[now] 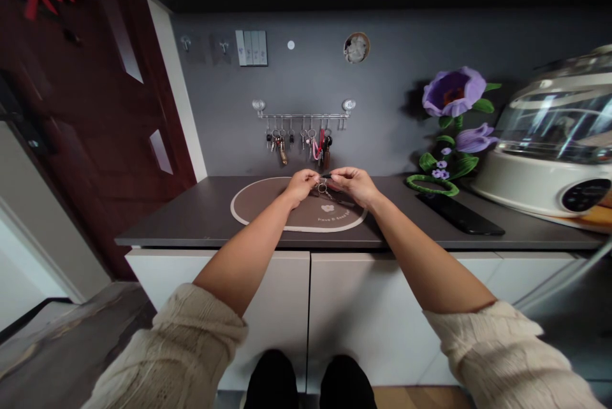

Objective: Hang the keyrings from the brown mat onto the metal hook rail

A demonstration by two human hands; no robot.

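Both my hands meet over a brown oval mat [258, 205] on the dark countertop [201, 218]. My left hand [302, 185] pinches one end of a small key ring with a dark key [325, 187]. My right hand [351, 183] pinches the other end, fingers closed. A metal ring hangs between the two hands just above the mat. On the grey wall behind hangs a chrome hook rail [303, 116] with several bunches of keys [301, 141].
A black phone [459, 215] lies on the counter to the right, beside purple knitted flowers [452, 122] and a white domed appliance [549, 148]. A dark red door [95, 116] stands at left. White cabinet fronts [306, 307] run below the counter edge.
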